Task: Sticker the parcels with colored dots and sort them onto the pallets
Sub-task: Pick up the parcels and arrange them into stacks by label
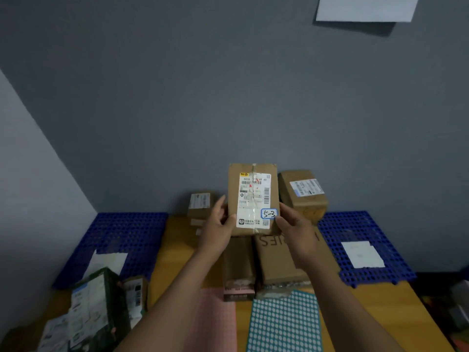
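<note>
You hold the parcel (253, 199) upright above the counter (175, 250), label toward you, with your left hand (218, 224) and right hand (294, 224) each clamped on a side edge, fingers (220, 204) wrapped round it. Read the 5-3 tag (269, 213) by your right thumb first; it likely decides the colour. Then lay the parcel flat near the pink sheet (213, 321) and teal sheet (284, 326), steady it with one hand, and press the dot onto bare cardboard, clear of the barcode.

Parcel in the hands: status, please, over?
Held parcel between left grip and right grip. Raised, label facing camera, tagged 5-3. Other boxes beneath; paper on both blue pallets.
</note>
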